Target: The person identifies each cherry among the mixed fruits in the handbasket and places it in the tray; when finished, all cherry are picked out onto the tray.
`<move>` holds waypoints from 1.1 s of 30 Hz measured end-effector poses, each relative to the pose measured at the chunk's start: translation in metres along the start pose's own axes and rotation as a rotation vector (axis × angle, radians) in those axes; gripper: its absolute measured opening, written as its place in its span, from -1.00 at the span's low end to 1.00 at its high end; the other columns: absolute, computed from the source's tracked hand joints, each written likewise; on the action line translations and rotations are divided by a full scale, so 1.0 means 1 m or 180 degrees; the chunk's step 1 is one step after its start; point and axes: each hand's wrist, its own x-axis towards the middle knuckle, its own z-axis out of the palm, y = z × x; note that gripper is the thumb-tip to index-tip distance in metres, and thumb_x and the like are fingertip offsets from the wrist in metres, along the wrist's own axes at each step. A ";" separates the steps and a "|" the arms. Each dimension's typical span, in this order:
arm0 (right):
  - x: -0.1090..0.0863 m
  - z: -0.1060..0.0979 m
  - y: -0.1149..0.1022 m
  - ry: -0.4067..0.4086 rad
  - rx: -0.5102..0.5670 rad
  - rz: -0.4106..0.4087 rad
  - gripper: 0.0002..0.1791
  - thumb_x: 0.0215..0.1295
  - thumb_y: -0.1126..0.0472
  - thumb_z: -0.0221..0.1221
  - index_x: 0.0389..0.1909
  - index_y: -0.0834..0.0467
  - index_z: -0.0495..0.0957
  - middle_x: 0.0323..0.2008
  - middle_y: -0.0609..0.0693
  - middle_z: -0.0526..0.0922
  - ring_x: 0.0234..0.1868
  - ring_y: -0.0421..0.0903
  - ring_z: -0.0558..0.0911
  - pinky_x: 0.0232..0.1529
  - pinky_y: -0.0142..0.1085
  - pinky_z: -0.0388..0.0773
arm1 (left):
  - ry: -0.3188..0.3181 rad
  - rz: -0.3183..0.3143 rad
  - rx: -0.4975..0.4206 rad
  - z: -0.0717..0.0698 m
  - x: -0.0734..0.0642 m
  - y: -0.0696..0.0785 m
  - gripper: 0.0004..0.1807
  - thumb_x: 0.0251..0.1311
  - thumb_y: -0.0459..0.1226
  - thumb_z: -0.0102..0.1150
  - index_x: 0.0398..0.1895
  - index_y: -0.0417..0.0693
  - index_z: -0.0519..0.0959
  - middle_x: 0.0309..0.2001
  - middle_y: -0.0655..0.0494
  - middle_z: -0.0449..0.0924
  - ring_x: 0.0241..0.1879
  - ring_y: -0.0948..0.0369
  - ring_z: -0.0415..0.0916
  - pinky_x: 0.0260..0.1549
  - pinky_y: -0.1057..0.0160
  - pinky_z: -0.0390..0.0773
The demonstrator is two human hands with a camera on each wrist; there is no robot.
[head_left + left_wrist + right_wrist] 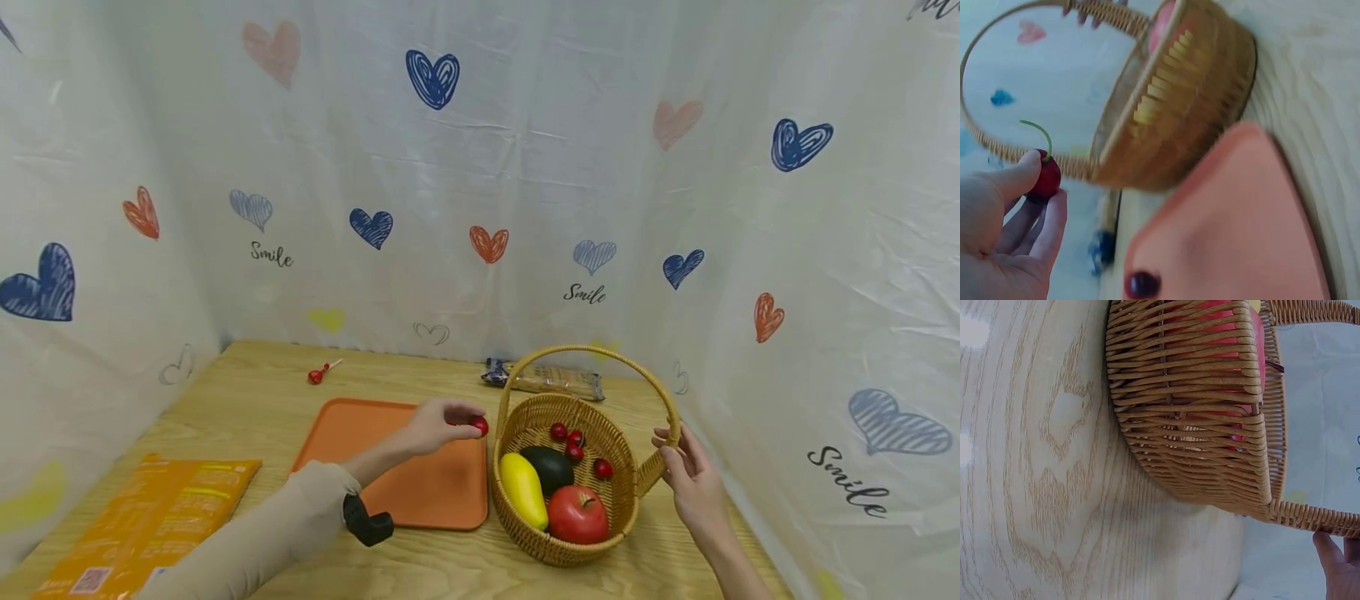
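My left hand pinches a dark red cherry with a curved green stem between thumb and fingertips. It hovers over the right part of an orange tray, just left of a wicker basket. Another cherry lies on the tray in the left wrist view; my hand hides it in the head view. My right hand grips the right side of the basket's arched handle. Inside the basket are a yellow mango, a dark green avocado, a red apple and several cherries.
An orange packet lies at the table's left front. Behind the tray is a red lollipop. A long clear-and-blue package lies behind the basket. Heart-printed curtains enclose the wooden table at the back and sides.
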 end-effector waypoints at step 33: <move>0.001 0.001 0.001 0.0004 0.0163 -0.0146 -0.49 0.48 0.28 -0.10 0.38 0.30 0.11 0.08 0.00 0.42 0.06 -0.39 0.49 -0.10 -0.48 0.50 | 0.0825 -0.0654 0.1319 -0.067 -0.008 -0.077 -0.69 0.16 -0.42 0.23 -0.01 -0.30 0.58 -0.08 -0.14 0.58 -0.08 -0.05 0.50 -0.14 0.02 0.53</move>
